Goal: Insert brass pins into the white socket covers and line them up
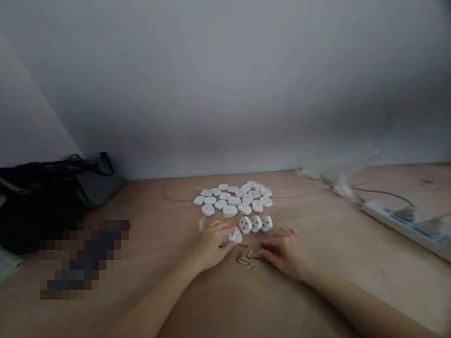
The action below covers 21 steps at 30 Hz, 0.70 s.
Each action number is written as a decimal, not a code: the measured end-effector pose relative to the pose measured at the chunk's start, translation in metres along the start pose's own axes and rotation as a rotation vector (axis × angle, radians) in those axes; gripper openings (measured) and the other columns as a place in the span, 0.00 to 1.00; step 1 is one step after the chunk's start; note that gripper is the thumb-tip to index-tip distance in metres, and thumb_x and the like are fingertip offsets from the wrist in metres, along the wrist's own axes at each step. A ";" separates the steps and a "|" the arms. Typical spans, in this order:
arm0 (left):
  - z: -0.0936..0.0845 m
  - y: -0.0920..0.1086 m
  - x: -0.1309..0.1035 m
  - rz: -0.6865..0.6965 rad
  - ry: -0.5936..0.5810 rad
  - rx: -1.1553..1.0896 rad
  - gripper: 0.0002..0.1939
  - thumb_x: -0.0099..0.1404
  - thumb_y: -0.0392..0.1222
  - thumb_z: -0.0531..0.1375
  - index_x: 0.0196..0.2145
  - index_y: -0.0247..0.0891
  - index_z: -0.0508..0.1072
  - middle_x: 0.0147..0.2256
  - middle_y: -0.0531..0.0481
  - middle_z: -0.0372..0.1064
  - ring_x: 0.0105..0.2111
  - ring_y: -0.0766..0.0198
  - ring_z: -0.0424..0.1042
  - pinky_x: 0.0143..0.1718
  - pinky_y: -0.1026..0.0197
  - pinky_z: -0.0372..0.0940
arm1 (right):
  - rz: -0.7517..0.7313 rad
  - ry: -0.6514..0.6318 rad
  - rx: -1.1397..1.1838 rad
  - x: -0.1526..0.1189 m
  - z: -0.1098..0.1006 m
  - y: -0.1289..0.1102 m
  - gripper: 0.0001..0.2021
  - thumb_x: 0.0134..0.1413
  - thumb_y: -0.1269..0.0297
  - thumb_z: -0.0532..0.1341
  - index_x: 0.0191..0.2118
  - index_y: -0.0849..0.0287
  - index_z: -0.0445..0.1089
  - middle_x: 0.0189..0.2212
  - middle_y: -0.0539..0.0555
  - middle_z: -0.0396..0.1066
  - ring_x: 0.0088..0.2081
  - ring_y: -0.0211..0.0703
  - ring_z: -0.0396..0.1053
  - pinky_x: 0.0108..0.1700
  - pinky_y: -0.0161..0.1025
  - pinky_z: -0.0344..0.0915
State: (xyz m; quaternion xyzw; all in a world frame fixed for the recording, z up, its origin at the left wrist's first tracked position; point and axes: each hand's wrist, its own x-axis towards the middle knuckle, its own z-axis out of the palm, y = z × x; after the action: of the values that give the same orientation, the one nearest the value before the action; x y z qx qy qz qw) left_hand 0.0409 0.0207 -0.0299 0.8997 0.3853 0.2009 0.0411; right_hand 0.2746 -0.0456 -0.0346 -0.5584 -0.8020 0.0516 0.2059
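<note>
Head view: your left hand (213,244) grips a white plug piece (235,235), fingers closed around it, and a careless drop could scatter those loose brass pins (244,260).

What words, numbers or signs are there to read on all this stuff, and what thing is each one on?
None that I can read.
White pieces: too small and blurred to tell if anything is written on them.
White piece in the left hand: too blurred as well.
Power strip: blue patches, but no readable words or numbers.
Dark bag: no readable label.
</note>
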 end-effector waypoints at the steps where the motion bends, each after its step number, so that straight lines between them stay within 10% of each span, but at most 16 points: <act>1: -0.001 0.000 0.000 0.000 0.000 -0.006 0.12 0.60 0.43 0.61 0.43 0.43 0.73 0.44 0.47 0.72 0.46 0.52 0.66 0.55 0.37 0.40 | 0.001 -0.003 0.016 0.000 0.000 -0.001 0.11 0.55 0.58 0.58 0.26 0.53 0.73 0.27 0.51 0.73 0.36 0.46 0.66 0.38 0.42 0.53; 8: -0.007 0.016 -0.008 0.147 0.063 0.048 0.12 0.61 0.41 0.60 0.43 0.46 0.73 0.48 0.46 0.67 0.50 0.51 0.62 0.55 0.37 0.42 | 0.022 0.155 -0.015 0.024 -0.001 0.005 0.07 0.54 0.63 0.58 0.35 0.51 0.74 0.34 0.53 0.73 0.39 0.47 0.65 0.42 0.44 0.53; 13: -0.003 0.025 -0.014 0.224 0.036 0.077 0.12 0.62 0.45 0.59 0.44 0.49 0.74 0.52 0.46 0.64 0.53 0.48 0.58 0.54 0.36 0.41 | -0.235 0.059 -0.124 0.059 -0.006 0.007 0.21 0.50 0.61 0.61 0.52 0.50 0.65 0.51 0.56 0.67 0.51 0.55 0.59 0.53 0.57 0.41; 21: -0.007 0.020 -0.030 0.199 0.146 0.059 0.08 0.61 0.44 0.59 0.39 0.46 0.76 0.46 0.46 0.69 0.50 0.50 0.62 0.53 0.39 0.44 | -0.328 0.009 -0.049 0.074 0.002 0.002 0.19 0.46 0.66 0.62 0.47 0.51 0.67 0.45 0.54 0.71 0.50 0.52 0.62 0.57 0.61 0.31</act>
State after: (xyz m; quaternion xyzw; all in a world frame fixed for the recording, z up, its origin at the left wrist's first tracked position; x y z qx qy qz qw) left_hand 0.0329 -0.0152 -0.0291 0.9173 0.3020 0.2574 -0.0336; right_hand 0.2540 0.0228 -0.0169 -0.4252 -0.8824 -0.0046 0.2015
